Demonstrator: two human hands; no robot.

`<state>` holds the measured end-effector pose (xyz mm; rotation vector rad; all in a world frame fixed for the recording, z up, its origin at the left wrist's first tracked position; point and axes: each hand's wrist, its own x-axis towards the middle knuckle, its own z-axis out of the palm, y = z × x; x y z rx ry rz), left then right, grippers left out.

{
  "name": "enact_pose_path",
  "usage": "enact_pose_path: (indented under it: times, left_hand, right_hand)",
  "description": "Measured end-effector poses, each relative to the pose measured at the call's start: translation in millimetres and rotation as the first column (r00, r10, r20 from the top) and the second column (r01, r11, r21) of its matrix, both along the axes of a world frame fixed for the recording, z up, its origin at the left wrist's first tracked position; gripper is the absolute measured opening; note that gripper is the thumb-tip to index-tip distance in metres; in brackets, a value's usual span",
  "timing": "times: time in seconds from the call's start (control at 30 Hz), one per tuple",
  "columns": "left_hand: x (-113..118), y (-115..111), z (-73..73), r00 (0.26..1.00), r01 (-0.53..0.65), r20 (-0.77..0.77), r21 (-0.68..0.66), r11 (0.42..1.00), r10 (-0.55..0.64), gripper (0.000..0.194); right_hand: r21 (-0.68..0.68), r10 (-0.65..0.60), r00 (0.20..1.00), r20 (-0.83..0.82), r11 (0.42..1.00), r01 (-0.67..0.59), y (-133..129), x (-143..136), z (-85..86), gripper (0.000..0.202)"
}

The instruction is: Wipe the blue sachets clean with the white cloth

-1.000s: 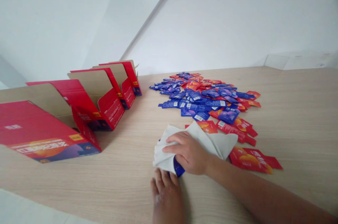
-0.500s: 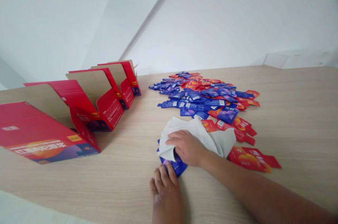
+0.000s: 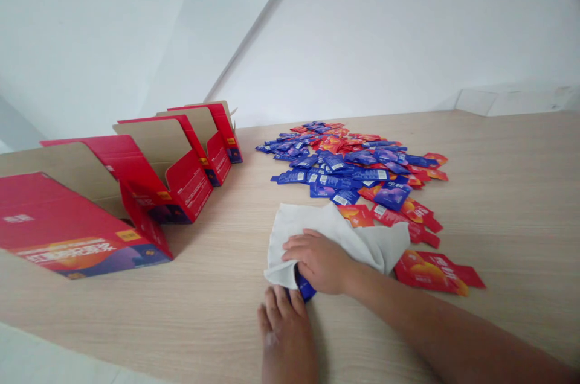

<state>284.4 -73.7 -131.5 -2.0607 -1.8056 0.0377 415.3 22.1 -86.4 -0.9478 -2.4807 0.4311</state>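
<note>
A blue sachet [image 3: 306, 290] lies flat on the table, mostly covered by a white cloth [image 3: 312, 218]. My right hand [image 3: 319, 260] grips the cloth and presses it on the sachet, its fingers curled over the fabric. At the sachet's near edge lies my left hand [image 3: 287, 326], fingers stretched out and fingertips against the sachet beside the cloth's near corner. Just right of the cloth is a red sachet [image 3: 430, 272]. Other red sachets [image 3: 408, 230] lie partly under or beside the cloth's far edge.
Beyond the cloth spreads a pile of blue and red sachets [image 3: 353, 172]. Along the left stand several open red cartons, the nearest carton [image 3: 63, 215] largest in view. A white wall [image 3: 385, 34] rises behind the wooden table [image 3: 203, 311].
My right hand has moved slightly left, and the cloth now spreads further left and nearer, covering more of the blue sachet. My left hand has barely moved.
</note>
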Motion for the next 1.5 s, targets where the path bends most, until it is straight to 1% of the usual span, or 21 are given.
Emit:
enact_pose_path:
  times: [0.1,0.2,0.27,0.3,0.37,0.47,0.53,0.6,0.8,0.87,0.97,1.03,1.07,1.13,1.2,1.27,1.33,1.37,1.5]
  left_hand:
    - [-2,1,-4.2,1.0,0.001,-0.012,0.024,1.0,-0.001,0.046]
    - [-2,1,-5.5,1.0,-0.002,-0.01,0.039,0.999,0.003,0.047]
    - [-2,0,-4.6,1.0,-0.002,0.009,0.024,1.0,0.002,0.047]
    - [-1,0,-3.7,1.0,0.0,0.02,0.011,1.0,0.0,0.047]
    - [1,-1,-1.4,0.999,0.002,0.038,-0.015,1.0,-0.001,0.044]
    - [4,-3,1.1,0.999,-0.019,0.044,-0.019,1.0,0.02,0.041]
    - [5,-4,1.3,0.999,-0.031,0.034,-0.005,1.0,0.031,0.042]
    - [4,-3,0.4,1.0,-0.024,0.021,0.005,1.0,0.024,0.044]
    - [-1,0,-3.6,1.0,-0.002,0.012,0.007,1.0,0.002,0.046]
    - [-1,0,-4.4,1.0,-0.002,0.009,0.023,1.0,0.002,0.047]
    - [-1,-1,-4.6,1.0,-0.006,0.007,0.03,1.0,0.006,0.048]
    - [-1,-1,-3.6,1.0,-0.014,0.012,0.02,1.0,0.014,0.049]
    - [-1,-1,-2.7,1.0,-0.013,0.016,0.012,1.0,0.013,0.048]
    - [0,-1,-0.6,1.0,-0.011,0.029,-0.002,1.0,0.011,0.046]
    - [0,-1,1.7,0.999,0.004,0.053,-0.023,1.0,-0.003,0.044]
    - [1,-2,3.4,0.997,0.019,0.071,-0.043,0.999,-0.016,0.044]
    - [1,-2,4.1,0.998,0.024,0.059,-0.044,0.999,-0.022,0.044]
    - [2,-2,3.8,0.999,0.017,0.041,-0.035,0.999,-0.015,0.044]
    - [1,-2,0.0,1.0,0.003,-0.027,0.02,1.0,-0.002,0.044]
  right_hand:
    - [-0.01,-0.064,0.997,-0.048,0.998,0.064,7,4,-2.2,0.037]
    - [-0.004,-0.113,0.984,-0.136,0.994,0.114,6,8,-1.9,0.04]
    - [0.01,-0.109,0.975,-0.192,0.994,0.113,3,9,0.0,0.042]
    - [0.021,-0.084,0.975,-0.207,0.996,0.09,0,9,1.1,0.043]
    - [0.032,0.0,0.981,-0.195,0.999,0.006,-5,8,3.0,0.042]
    - [0.005,0.106,0.991,-0.081,0.994,-0.106,-11,3,3.7,0.036]
    - [-0.025,0.118,0.993,-0.004,0.993,-0.118,-12,-1,3.4,0.033]
    - [-0.046,0.095,0.995,0.024,0.995,-0.093,-11,-3,2.9,0.033]
    - [-0.058,-0.049,0.998,-0.025,0.997,0.048,3,2,-1.8,0.038]
    - [-0.056,-0.097,0.993,-0.067,0.994,0.094,7,5,-3.5,0.039]
    - [-0.037,-0.141,0.963,-0.23,0.99,0.136,8,9,-3.4,0.039]
    - [-0.011,-0.117,0.937,-0.329,0.993,0.121,5,11,-1.5,0.04]
    - [0.004,-0.084,0.934,-0.348,0.996,0.092,2,11,-0.5,0.041]
    - [0.021,0.005,0.95,-0.313,1.0,0.001,-3,10,1.2,0.042]
    - [0.004,0.104,0.973,-0.206,0.994,-0.106,-8,6,1.8,0.041]
    - [-0.037,0.17,0.981,-0.088,0.984,-0.174,-12,1,1.8,0.037]
    - [-0.074,0.179,0.983,-0.027,0.981,-0.18,-12,-4,1.6,0.035]
    - [-0.085,0.162,0.987,-0.022,0.983,-0.163,-10,-5,1.5,0.034]
    - [-0.083,0.041,0.998,-0.048,0.996,-0.045,0,-3,0.1,0.035]
